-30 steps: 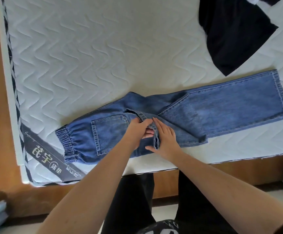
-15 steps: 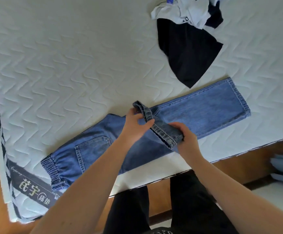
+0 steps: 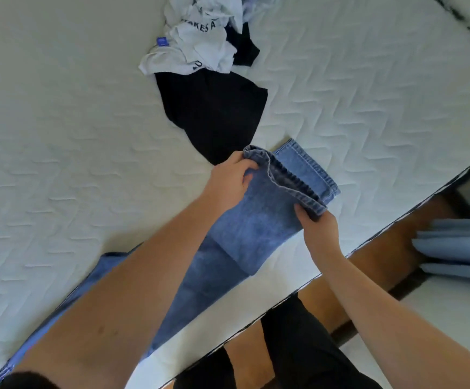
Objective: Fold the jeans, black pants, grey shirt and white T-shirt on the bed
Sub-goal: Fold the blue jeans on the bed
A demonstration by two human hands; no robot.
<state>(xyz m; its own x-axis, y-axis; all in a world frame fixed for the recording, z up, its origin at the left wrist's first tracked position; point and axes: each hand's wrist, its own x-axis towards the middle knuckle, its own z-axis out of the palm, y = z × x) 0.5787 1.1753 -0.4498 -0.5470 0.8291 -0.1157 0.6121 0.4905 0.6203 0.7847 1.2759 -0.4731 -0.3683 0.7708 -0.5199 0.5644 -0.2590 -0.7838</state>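
Both hands hold the elastic waistband end of the jeans (image 3: 259,220), which lie along the near edge of the bed (image 3: 60,136) and are being doubled lengthwise toward the hems at about 2 o'clock. The left hand (image 3: 229,182) curls its fingers round the far corner of the waistband; the right hand (image 3: 319,227) pinches the near corner, thumb on top. To do this fold well, I judge the two corners should travel level and land square on the leg hems, edges matched, with the cloth kept taut between the hands so no ridge forms underneath; then a flat palm can smooth from the fold outward. The near side runs close to the mattress edge, so the denim could slide off if pulled toward the body. At 12 o'clock from the hands, just beside the jeans, lie the black pants (image 3: 214,113), and beyond them the crumpled white T-shirt (image 3: 197,43). The grey shirt cannot be told apart. No container is in view.
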